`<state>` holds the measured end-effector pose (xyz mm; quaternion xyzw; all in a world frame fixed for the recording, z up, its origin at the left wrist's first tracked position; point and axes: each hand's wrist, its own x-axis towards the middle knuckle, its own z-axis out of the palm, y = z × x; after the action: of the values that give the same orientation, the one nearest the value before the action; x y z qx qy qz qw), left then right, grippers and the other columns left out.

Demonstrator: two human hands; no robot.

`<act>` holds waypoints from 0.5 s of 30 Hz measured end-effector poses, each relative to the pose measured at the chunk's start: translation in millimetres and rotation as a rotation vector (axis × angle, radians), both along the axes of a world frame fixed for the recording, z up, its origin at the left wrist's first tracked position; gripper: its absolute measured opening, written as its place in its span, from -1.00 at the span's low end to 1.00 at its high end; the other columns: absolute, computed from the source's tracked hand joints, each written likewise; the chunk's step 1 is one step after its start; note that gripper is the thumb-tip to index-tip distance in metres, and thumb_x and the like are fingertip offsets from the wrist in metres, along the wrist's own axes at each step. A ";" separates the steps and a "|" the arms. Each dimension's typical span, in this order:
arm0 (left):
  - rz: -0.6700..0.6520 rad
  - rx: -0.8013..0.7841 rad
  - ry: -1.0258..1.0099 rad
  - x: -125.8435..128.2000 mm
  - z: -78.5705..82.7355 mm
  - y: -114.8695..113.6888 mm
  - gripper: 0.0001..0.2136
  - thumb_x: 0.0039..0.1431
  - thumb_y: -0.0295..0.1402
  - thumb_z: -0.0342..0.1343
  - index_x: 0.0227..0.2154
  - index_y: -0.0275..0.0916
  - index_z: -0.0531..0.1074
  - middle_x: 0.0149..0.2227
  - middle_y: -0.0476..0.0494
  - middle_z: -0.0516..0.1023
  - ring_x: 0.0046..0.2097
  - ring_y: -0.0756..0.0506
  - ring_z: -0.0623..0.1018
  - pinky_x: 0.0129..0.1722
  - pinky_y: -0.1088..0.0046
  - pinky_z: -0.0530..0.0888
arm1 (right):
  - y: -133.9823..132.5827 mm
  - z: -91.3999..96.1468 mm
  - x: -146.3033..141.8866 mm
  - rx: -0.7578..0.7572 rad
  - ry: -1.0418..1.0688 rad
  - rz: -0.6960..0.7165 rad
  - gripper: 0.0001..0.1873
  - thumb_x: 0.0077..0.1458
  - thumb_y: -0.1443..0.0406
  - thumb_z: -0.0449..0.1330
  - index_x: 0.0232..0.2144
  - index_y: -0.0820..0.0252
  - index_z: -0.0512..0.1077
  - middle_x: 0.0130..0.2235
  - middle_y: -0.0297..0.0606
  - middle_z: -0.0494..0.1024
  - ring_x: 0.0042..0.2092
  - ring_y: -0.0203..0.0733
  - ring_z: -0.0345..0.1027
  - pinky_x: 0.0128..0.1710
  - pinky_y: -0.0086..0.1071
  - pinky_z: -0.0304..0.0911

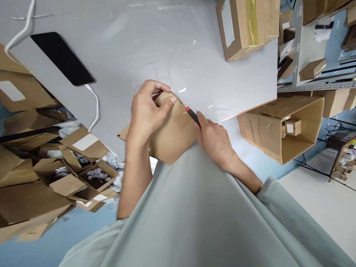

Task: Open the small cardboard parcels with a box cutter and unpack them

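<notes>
A small taped cardboard box [172, 137] sits at the near edge of the grey table [155, 48], against my body. My left hand [147, 111] lies over its top left, fingers curled on the upper edge, holding it still. My right hand [215, 139] grips a red and black utility knife [192, 115]. The knife's blade tip touches the box's top right edge, close to my left fingertips.
A black phone [62, 57] with a white cable [96, 107] lies at the table's left. A larger taped box [246, 26] stands at the far right corner. Several opened boxes [55, 174] are piled on the floor at left; an open carton [286, 128] lies at right.
</notes>
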<state>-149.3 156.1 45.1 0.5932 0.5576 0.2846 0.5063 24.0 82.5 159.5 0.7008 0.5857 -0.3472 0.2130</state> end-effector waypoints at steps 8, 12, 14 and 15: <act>-0.065 0.024 -0.019 2.3 -9.3 -7.6 -0.76 0.33 -0.07 0.35 -0.11 -0.06 0.53 0.09 -0.14 0.70 0.19 -0.24 0.66 0.33 0.07 0.59 | -4.4 17.9 -5.2 -0.079 -0.063 0.020 -0.47 0.60 0.36 -0.04 0.51 0.22 0.24 0.04 0.05 0.77 0.00 0.05 0.72 -0.04 -0.28 0.55; -0.109 0.054 0.007 6.2 -9.0 -12.2 -0.87 0.37 -0.14 0.31 -0.17 -0.01 0.57 0.08 -0.11 0.70 0.20 -0.27 0.65 0.31 0.03 0.59 | -16.9 19.0 -0.3 -0.143 -0.044 -0.039 -0.50 0.63 0.33 -0.09 0.49 0.24 0.26 0.05 0.03 0.78 0.02 0.07 0.72 -0.06 -0.29 0.53; -0.125 0.061 0.019 7.6 -9.0 -13.4 -0.90 0.37 -0.16 0.31 -0.17 -0.02 0.58 0.08 -0.11 0.70 0.20 -0.28 0.65 0.30 0.01 0.59 | -24.1 17.3 2.0 -0.153 -0.039 -0.061 -0.49 0.64 0.32 -0.10 0.50 0.24 0.25 0.05 0.03 0.77 0.02 0.07 0.72 -0.06 -0.28 0.52; -0.132 0.061 0.024 8.2 -9.2 -13.9 -0.90 0.37 -0.17 0.31 -0.17 -0.02 0.58 0.08 -0.12 0.70 0.20 -0.28 0.65 0.30 0.01 0.59 | -28.2 16.2 2.8 -0.154 -0.038 -0.068 -0.49 0.65 0.32 -0.10 0.51 0.24 0.24 0.05 0.04 0.77 0.01 0.07 0.72 -0.05 -0.27 0.52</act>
<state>-141.1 142.2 35.9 0.6472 0.5144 0.2601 0.4988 26.8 54.4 175.8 0.7083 0.5290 -0.3848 0.2652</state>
